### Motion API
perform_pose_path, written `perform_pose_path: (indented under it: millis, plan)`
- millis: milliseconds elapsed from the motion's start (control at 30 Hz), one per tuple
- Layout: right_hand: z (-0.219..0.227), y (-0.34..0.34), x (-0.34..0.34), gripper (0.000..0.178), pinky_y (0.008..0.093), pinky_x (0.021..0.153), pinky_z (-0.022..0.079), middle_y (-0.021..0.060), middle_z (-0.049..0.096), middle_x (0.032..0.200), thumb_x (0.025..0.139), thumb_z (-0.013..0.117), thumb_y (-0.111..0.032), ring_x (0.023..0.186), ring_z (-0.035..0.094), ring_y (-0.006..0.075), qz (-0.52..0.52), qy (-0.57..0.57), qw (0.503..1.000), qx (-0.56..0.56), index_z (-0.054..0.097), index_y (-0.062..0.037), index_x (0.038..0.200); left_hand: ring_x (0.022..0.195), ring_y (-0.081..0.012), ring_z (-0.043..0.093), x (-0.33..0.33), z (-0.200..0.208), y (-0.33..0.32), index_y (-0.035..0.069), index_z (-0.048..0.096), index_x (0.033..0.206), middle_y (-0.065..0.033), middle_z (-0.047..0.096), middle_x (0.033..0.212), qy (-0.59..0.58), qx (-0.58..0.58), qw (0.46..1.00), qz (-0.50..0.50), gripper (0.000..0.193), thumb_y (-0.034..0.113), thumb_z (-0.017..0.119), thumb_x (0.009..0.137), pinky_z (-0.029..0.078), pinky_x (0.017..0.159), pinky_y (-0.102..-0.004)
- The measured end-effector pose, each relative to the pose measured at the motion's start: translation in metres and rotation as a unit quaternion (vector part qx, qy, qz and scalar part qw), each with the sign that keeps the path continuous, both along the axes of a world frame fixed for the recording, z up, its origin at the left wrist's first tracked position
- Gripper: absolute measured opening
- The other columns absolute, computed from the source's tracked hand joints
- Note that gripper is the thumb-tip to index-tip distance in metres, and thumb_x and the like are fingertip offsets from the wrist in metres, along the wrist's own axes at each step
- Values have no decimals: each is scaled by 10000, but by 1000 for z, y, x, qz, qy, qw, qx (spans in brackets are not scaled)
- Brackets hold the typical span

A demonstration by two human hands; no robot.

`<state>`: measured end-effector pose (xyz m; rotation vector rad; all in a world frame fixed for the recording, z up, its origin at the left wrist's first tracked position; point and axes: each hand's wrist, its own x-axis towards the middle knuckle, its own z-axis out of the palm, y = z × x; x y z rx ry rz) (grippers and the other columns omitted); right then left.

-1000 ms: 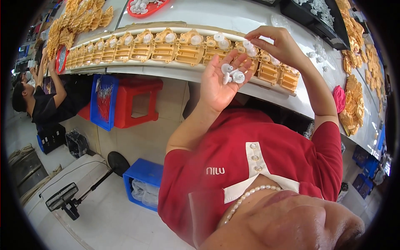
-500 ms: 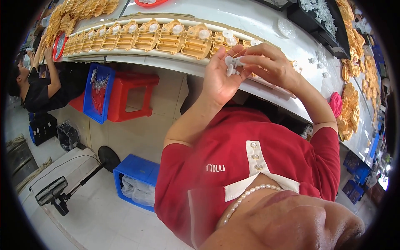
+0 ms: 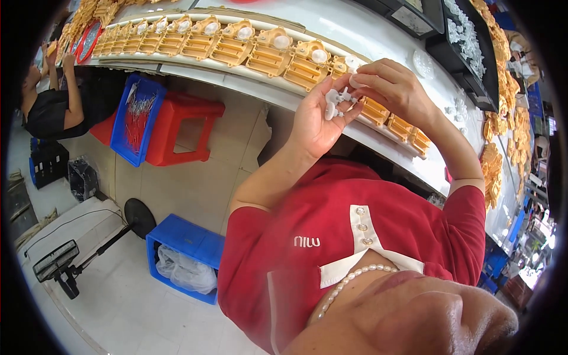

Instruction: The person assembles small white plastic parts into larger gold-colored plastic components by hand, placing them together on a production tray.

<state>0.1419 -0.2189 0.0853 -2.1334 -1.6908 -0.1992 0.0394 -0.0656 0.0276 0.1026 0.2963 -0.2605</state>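
Several small white plastic gear-like parts lie cupped in my left hand, between its palm and curled fingers. My right hand is closed in a pinch on a round white plastic piece, just above and beside those parts. Both hands are over the near edge of a row of yellow plastic housings. Many housings in the row carry a round white piece, such as the white disc left of my hands. My right fingertips partly hide the housings under them.
White rails edge the row on the white table. Black bins of clear parts stand at the far right, near heaped yellow housings. Left are a red stool, a blue tray, a fan and a co-worker.
My right hand has drawn away from the parts in my left palm and now pinches a separate round white piece. The view has shifted, and the housings sit lower and further right in it.
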Motion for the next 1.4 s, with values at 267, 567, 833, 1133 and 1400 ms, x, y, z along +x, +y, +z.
perform_pose_path:
  millis: [267, 567, 833, 1133, 1400]
  plan:
    - [11, 36, 5, 285, 314, 687, 511, 95, 623, 926, 718, 697, -58, 823, 616, 250, -30, 48, 993, -102, 604, -30, 987, 824, -145, 527, -1, -3, 18, -23, 498, 1177, -79, 561, 966, 0, 2, 1000, 19, 369, 258, 406, 956, 444, 913, -346]
    - [-3, 67, 91, 310, 285, 788, 492, 87, 611, 1001, 750, 653, -16, 889, 594, 178, 37, 231, 966, -115, 600, -8, 1055, 1228, -306, 412, -4, -13, 52, -63, 412, 1269, -198, 463, 1279, 19, -33, 998, 50, 433, 224, 393, 946, 356, 1016, -417]
    - [-16, 90, 105, 310, 321, 803, 480, 88, 610, 1008, 720, 679, -3, 918, 593, 244, 100, 232, 950, -185, 603, -31, 1019, 1243, -320, 392, -3, -17, 61, -75, 378, 1284, -233, 417, 1313, 23, -45, 998, 44, 444, 204, 403, 940, 336, 1042, -419]
    - [-20, 95, 114, 272, 330, 779, 488, 92, 608, 1002, 731, 677, -13, 897, 598, 249, 134, 237, 938, -214, 613, -33, 995, 1246, -326, 385, -2, -13, 62, -84, 367, 1285, -246, 407, 1314, 32, -36, 998, 43, 446, 192, 405, 936, 336, 1044, -412]
    - [-16, 100, 111, 216, 332, 738, 482, 98, 629, 899, 733, 658, -41, 818, 605, 244, 133, 219, 941, -218, 628, 1, 942, 1244, -328, 385, -3, -15, 61, -84, 368, 1282, -247, 409, 1311, 29, -30, 998, 50, 443, 186, 406, 934, 339, 1042, -411]
